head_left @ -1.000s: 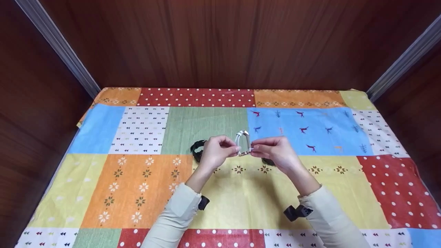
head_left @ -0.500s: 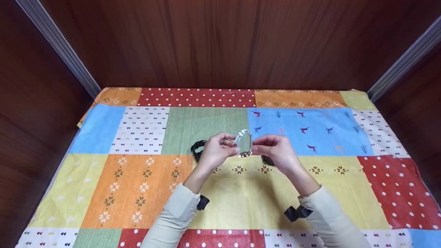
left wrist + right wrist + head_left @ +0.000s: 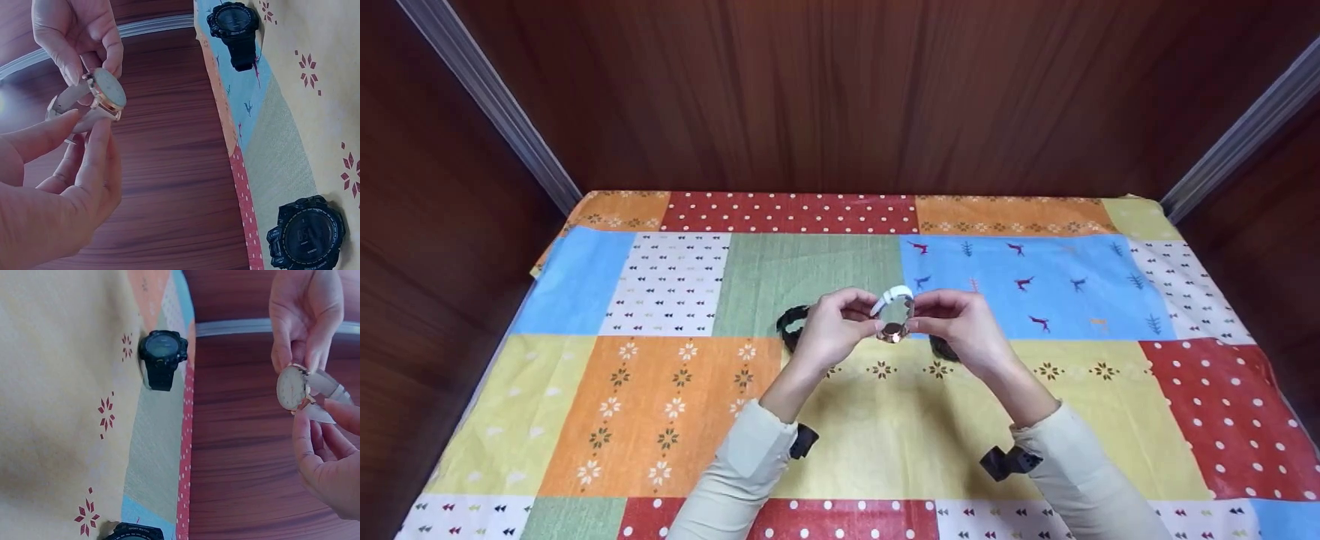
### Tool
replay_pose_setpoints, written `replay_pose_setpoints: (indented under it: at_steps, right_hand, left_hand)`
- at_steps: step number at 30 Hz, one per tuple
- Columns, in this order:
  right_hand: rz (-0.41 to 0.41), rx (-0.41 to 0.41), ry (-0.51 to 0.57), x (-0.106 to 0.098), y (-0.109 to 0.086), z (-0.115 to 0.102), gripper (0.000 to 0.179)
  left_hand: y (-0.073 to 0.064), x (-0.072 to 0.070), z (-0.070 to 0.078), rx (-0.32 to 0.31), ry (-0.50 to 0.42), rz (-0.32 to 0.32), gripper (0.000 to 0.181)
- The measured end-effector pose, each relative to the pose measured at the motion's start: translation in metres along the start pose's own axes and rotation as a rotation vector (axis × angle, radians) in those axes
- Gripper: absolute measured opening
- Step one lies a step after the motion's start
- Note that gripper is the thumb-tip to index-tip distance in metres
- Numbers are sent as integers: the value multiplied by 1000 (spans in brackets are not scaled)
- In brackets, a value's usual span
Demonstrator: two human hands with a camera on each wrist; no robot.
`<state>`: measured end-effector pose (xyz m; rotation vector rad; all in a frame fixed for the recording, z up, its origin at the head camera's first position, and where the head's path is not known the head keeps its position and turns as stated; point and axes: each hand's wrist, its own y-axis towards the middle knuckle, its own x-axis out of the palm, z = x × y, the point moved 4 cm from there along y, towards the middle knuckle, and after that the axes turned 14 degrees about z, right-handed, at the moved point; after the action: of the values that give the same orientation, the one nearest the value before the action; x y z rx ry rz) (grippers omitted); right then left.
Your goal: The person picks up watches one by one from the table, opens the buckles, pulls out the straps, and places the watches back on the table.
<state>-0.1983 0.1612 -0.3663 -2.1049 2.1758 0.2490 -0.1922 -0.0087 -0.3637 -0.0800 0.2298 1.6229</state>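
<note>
A wristwatch with a white strap and rose-gold case (image 3: 894, 331) is held up above the cloth, its strap forming a loop. In the left wrist view its pale round dial (image 3: 110, 88) faces away from the wearer. My left hand (image 3: 832, 330) pinches the strap beside the case between thumb and fingers. From the other side, my right hand (image 3: 960, 324) pinches the strap near the opposite end of the case. Fingertips partly cover the strap where it meets the case. The right wrist view shows the white dial with thin markings (image 3: 291, 388).
Behind my left hand a black sports watch (image 3: 790, 327) stands on the patchwork cloth (image 3: 660, 420). Another black watch (image 3: 942, 349) sits partly hidden behind my right hand. Dark wood panels (image 3: 840, 97) rise at the back and both sides.
The white-strapped watch has turned between my fingers, so its strap loop looks rounder and the case shows more at the bottom. Both hands stay nearly in place.
</note>
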Motion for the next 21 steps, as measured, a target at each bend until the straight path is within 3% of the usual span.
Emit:
replay_pose_setpoints:
  at_steps: [8,21]
  right_hand:
    - [29,-46,-9,0,-1,-2,22]
    - [-8,-58,-38,-1,-1,-1,25]
  left_hand:
    - [-1,1,0,86,40,31,18]
    - [-3,1,4,85,76,54,17]
